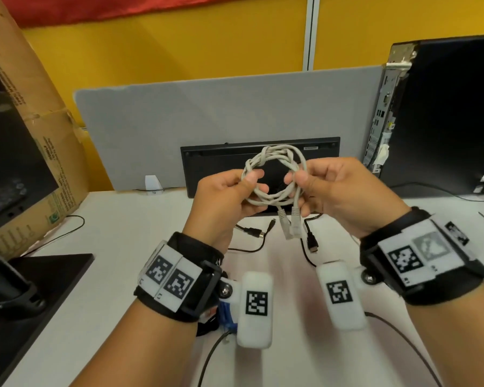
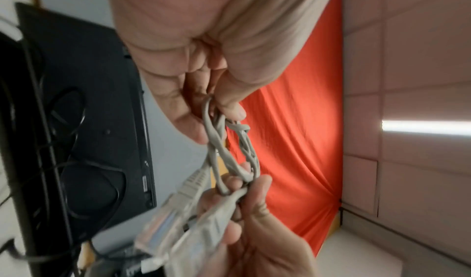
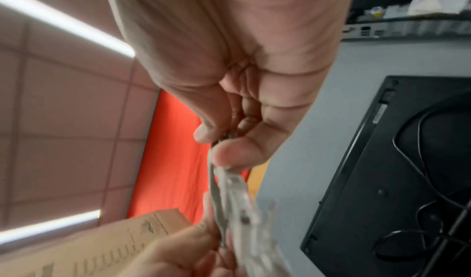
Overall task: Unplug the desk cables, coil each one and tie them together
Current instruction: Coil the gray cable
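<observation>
I hold the grey network cable (image 1: 274,174), wound into a small coil, up in front of me above the white desk (image 1: 123,275). My left hand (image 1: 224,196) pinches the coil's left side, thumb and fingers curled round the strands. My right hand (image 1: 336,191) pinches the right side the same way, fingers closed on the loops. The cable's two clear plugs (image 1: 291,224) hang side by side below the coil, between my wrists.

Under my hands, two black cables (image 1: 309,241) lie loose on the desk, their connectors free. Behind the coil a black monitor (image 1: 221,163) stands with its back to me, in front of a grey divider panel (image 1: 207,113).

A cardboard box (image 1: 34,135) leans at my left; it carries printed text and a green mark, but I cannot read them, nor see what it holds. A black computer tower (image 1: 444,107) stands at my right. A small label on the monitor's back is too blurred to read.
</observation>
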The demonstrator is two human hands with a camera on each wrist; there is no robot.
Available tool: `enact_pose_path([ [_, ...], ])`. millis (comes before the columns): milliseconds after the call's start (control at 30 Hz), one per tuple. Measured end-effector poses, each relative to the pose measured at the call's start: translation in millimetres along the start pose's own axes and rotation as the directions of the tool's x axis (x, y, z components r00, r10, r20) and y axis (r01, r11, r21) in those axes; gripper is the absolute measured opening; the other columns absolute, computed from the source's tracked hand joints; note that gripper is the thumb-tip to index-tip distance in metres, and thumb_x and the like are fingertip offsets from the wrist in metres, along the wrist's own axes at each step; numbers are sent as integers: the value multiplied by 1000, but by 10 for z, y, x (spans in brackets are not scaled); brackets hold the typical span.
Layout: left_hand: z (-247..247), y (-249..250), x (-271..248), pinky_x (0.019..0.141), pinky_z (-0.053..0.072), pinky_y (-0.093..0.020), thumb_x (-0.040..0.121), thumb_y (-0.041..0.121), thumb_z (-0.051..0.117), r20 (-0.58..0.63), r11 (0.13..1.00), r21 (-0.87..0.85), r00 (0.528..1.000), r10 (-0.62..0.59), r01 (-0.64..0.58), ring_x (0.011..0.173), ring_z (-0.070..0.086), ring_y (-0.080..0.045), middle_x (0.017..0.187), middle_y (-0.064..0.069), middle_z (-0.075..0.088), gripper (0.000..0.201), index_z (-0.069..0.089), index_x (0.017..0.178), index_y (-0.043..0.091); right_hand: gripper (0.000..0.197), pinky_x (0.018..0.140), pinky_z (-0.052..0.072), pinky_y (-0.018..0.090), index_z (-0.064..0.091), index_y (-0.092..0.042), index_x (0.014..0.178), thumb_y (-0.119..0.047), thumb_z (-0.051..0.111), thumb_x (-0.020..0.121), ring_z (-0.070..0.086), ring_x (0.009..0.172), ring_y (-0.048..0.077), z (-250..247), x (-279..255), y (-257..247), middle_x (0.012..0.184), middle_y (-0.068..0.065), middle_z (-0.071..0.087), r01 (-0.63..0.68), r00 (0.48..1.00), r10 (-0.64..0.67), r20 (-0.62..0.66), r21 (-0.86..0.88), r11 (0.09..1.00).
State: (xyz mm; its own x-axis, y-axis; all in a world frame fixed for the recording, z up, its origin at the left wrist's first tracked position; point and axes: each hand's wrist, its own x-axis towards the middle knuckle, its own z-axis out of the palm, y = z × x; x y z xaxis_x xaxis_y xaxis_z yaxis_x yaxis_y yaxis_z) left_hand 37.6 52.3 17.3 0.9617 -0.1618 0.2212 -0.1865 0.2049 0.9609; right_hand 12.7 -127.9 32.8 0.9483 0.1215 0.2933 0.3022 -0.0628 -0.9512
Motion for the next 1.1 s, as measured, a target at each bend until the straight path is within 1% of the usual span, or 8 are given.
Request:
enact_pose_path([
  [167, 84, 52, -47, 60, 53, -24, 99, 9, 47, 137, 970, -171, 979, -151, 173, 67, 65, -15, 82, -6, 69, 23, 69, 97, 3, 20, 50, 47, 19, 62, 0, 86, -15, 49, 85, 53, 54, 14, -113, -47, -112, 70, 9, 60, -58, 973, -4, 232, 261, 963],
  [233, 135, 70, -76, 61, 55, -24, 101, 10, 45, 207, 954, -203, 962, -179, 221, 72, 64, -16, 86, -9, 66, 24, 66, 112, 2, 24, 69, 55, 27, 64, 0, 85, -13, 44, 88, 63, 69, 20, -137, -91, -169, 77, 10, 65, -68, 941, -57, 334, 351, 934],
  [333, 178, 82, -119, 65, 55, -23, 102, 9, 44, 294, 947, -212, 940, -175, 243, 79, 63, -17, 103, -18, 56, 24, 64, 113, 2, 31, 88, 53, 42, 59, 11, 98, -15, 45, 88, 64, 88, 31, -151, -150, -270, 92, 21, 64, -25, 896, -115, 428, 308, 951],
  [500, 173, 198, -77, 70, 57, -27, 99, 11, 50, 177, 981, -86, 971, -158, 175, 87, 70, -23, 103, -14, 69, 22, 65, 111, 0, 27, 82, 50, 33, 63, 6, 94, -17, 51, 88, 56, 88, 34, -173, -141, -295, 95, 27, 58, -65, 983, 19, 182, 249, 966],
  [667, 112, 336, -61, 73, 60, -34, 91, 5, 63, 56, 967, 243, 994, -98, 82, 76, 69, -24, 84, -17, 66, 15, 65, 101, -7, 16, 67, 59, 24, 68, 4, 99, -7, 62, 90, 68, 76, 22, -148, -164, -226, 86, 17, 72, -233, 971, 238, -9, 168, 958],
  [800, 32, 313, -138, 63, 59, -25, 83, 13, 75, 6, 842, 526, 989, -149, 123, 65, 66, -14, 78, -7, 71, 17, 70, 99, 8, 15, 63, 59, 26, 67, 0, 99, -4, 69, 84, 71, 66, 21, -159, -242, -177, 81, 15, 73, -374, 927, 374, 0, -53, 926],
  [933, -70, 93, -282, 50, 48, -18, 79, 18, 79, 45, 696, 703, 969, -244, 143, 54, 58, -5, 65, 2, 68, 17, 74, 92, 8, 8, 59, 59, 26, 68, 6, 89, 0, 69, 83, 72, 65, 24, -57, -409, 15, 80, 22, 72, -525, 836, 546, 60, -201, 827],
  [1100, -131, -177, -427, 42, 40, -10, 75, 22, 82, 124, 486, 872, 938, -325, 53, 43, 55, 5, 62, 10, 66, 16, 75, 83, 10, 22, 88, 56, 40, 67, 10, 99, -6, 70, 84, 71, 88, 32, 112, -565, 360, 88, 23, 73, -625, 687, 718, 117, -410, 665],
])
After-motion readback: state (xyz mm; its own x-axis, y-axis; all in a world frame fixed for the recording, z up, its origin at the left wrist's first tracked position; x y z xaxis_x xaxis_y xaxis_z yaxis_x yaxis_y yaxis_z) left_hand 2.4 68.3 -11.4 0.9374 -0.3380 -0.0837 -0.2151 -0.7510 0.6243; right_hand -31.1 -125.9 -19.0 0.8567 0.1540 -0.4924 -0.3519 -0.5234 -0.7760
